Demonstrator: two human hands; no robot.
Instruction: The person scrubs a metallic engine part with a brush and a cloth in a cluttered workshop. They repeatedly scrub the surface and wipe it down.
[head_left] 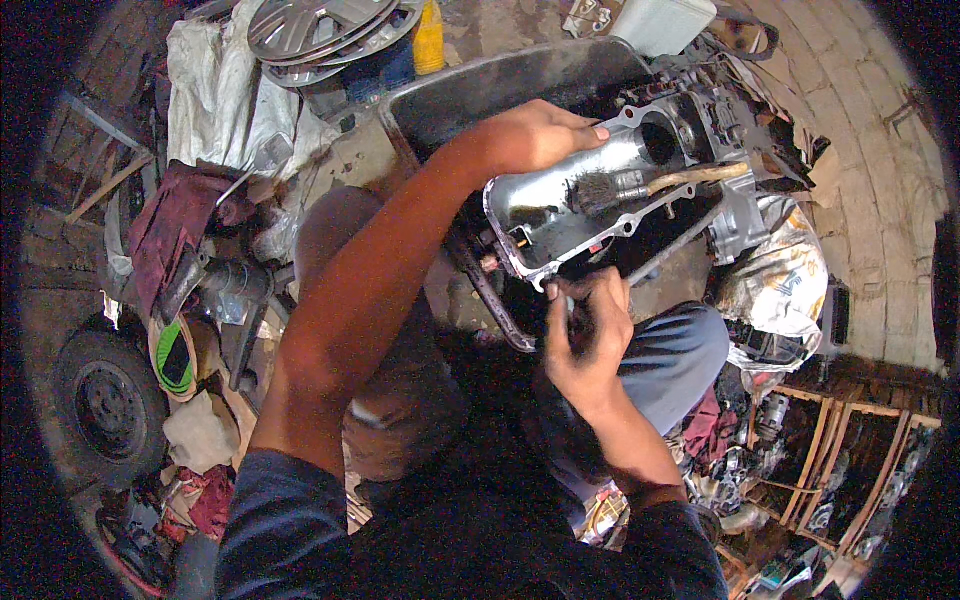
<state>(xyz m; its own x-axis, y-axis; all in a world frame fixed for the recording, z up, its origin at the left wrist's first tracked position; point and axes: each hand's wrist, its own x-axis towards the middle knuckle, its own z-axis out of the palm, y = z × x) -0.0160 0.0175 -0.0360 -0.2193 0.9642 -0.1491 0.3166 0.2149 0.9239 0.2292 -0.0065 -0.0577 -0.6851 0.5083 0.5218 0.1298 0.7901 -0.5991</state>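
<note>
A silvery metal engine or gearbox housing (540, 205), with an open hollow and a flanged rim with bolt holes, is tilted over a dark basin (500, 85). My left hand (540, 138) grips its far edge, thumb on the rim. Inside the hollow lies a brush (630, 184) with dark bristles and a worn wooden handle, untouched by either hand. My right hand (592, 335), its fingers blackened, is closed by the housing's near corner. What those fingers hold, if anything, is hidden.
Stacked wheel covers (320, 30) and a yellow container (429, 40) stand beyond the basin. A tyre (108, 400) is at the left, near a dark red cloth (175, 235). On the right are a printed plastic bag (785, 270) and a wooden rack (850, 470) among metal parts.
</note>
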